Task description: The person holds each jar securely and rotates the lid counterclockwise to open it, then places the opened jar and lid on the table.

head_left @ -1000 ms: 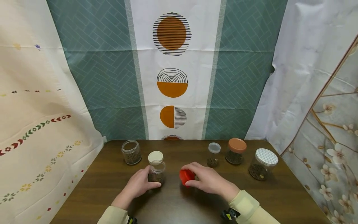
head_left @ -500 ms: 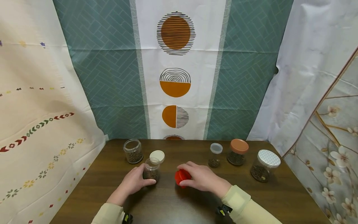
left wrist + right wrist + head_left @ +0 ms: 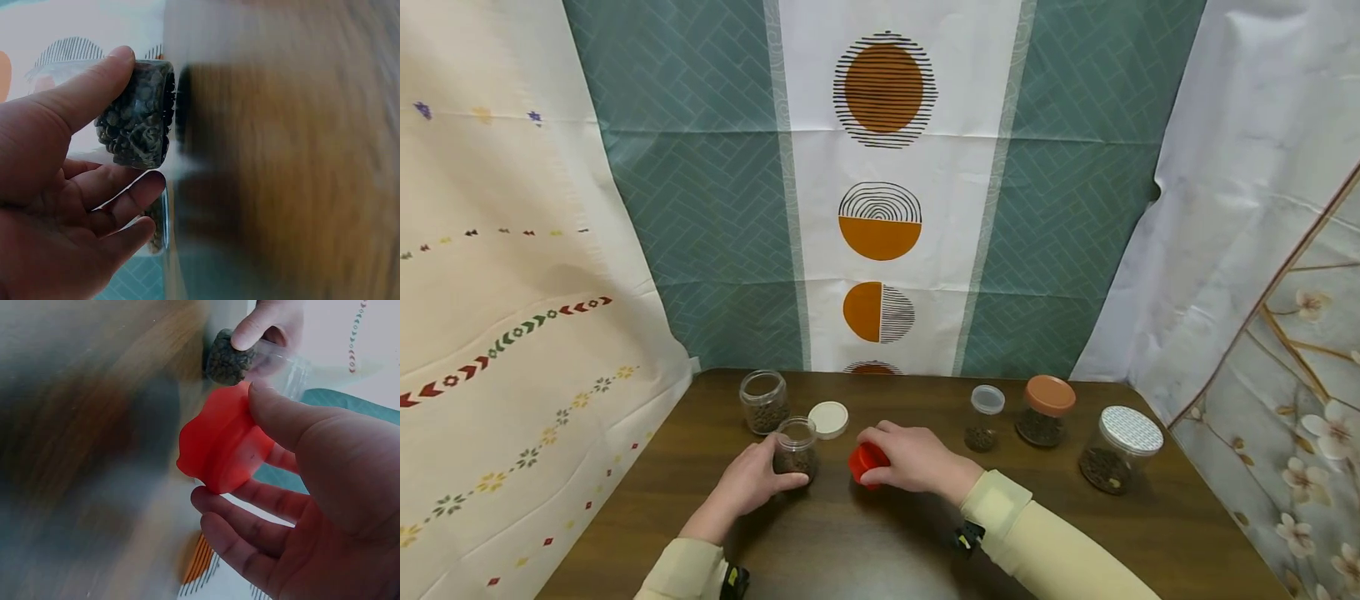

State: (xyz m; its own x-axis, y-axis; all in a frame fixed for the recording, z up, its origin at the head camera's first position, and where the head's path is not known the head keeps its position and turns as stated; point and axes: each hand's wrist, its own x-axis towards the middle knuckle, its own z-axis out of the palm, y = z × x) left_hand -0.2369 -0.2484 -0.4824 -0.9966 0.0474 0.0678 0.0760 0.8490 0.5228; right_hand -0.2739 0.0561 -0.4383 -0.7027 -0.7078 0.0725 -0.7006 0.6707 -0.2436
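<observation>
My left hand (image 3: 748, 481) grips a lidless clear jar (image 3: 796, 457) partly filled with dark pellets, thumb on the near side. In the left wrist view, the pellets (image 3: 134, 122) show through its wall, and its base is at or just above the tabletop. My right hand (image 3: 917, 458) pinches a red scalloped lid (image 3: 867, 463) between thumb and fingers. The right wrist view has this red lid (image 3: 219, 440) tilted on edge, apart from the jar. Just behind the held jar is a cream round lid (image 3: 828, 419); whether it covers anything is unclear.
A second lidless jar (image 3: 764, 404) with dark contents stands back left. On the right are a small clear-lidded jar (image 3: 983, 421), an orange-lidded jar (image 3: 1045, 412) and a large white-lidded jar (image 3: 1116, 454). Fabric (image 3: 722, 183) hangs along the brown table's (image 3: 857, 550) back and sides.
Both hands have moved left across the table, the left with the clear jar and the right with the red lid. The head view has turned slightly left.
</observation>
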